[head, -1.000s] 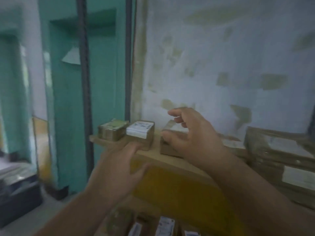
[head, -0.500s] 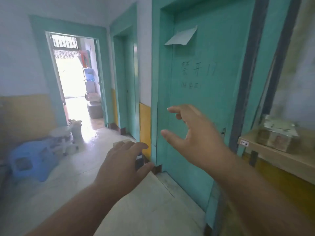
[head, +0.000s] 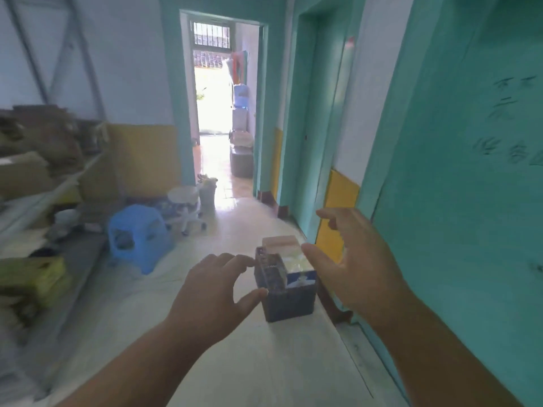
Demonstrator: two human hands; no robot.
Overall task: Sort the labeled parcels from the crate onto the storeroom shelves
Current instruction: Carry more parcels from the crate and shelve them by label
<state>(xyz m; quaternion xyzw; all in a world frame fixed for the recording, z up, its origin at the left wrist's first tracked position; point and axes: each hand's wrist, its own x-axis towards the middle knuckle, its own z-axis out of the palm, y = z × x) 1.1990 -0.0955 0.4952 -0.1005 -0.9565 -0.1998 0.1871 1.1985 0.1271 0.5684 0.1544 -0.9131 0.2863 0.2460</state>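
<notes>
A dark crate (head: 289, 299) stands on the pale floor by the right wall, with parcels (head: 289, 254) sticking out of its top. My left hand (head: 214, 292) hovers in front of the crate's left side, fingers relaxed and holding nothing. My right hand (head: 355, 265) is raised to the right of the crate, fingers spread and loosely bent, also empty. Neither hand touches the crate. At the left edge a metal shelf unit (head: 44, 198) carries brown cardboard parcels (head: 35, 154), blurred.
A blue plastic stool (head: 138, 236) and a white stool (head: 185, 204) stand on the floor left of centre. A teal door (head: 470, 171) fills the right side. An open doorway (head: 217, 107) lies straight ahead, bright beyond it, with a water dispenser inside.
The view has swung left from the wooden shelf with small parcels to the hallway floor. The crate is now in view between my hands. Both hands remain empty and raised.
</notes>
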